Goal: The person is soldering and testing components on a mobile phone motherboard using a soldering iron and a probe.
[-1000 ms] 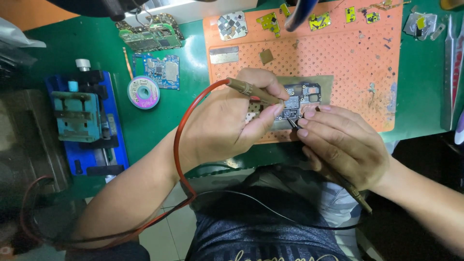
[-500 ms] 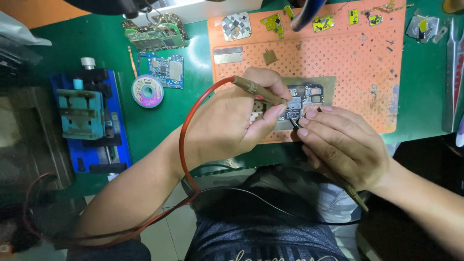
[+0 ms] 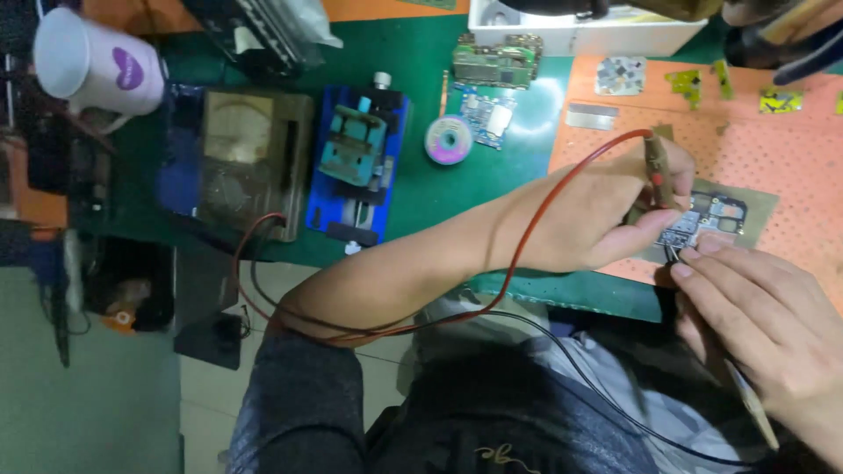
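Left hand (image 3: 588, 219) is closed around a red-leaded test probe (image 3: 659, 167), tip on the phone circuit board (image 3: 716, 219) lying on the orange perforated mat (image 3: 790, 158). Right hand (image 3: 764, 325) grips a second probe (image 3: 746, 395), fingertips touching the board.

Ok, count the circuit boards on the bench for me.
3. One long green board lies at the top by the white box, a small blue board sits just below it beside the solder reel, and one board lies under both hands. Others may be hidden.

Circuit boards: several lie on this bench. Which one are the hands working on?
The dark board on the orange mat, beneath both hands; the two others lie untouched on green.
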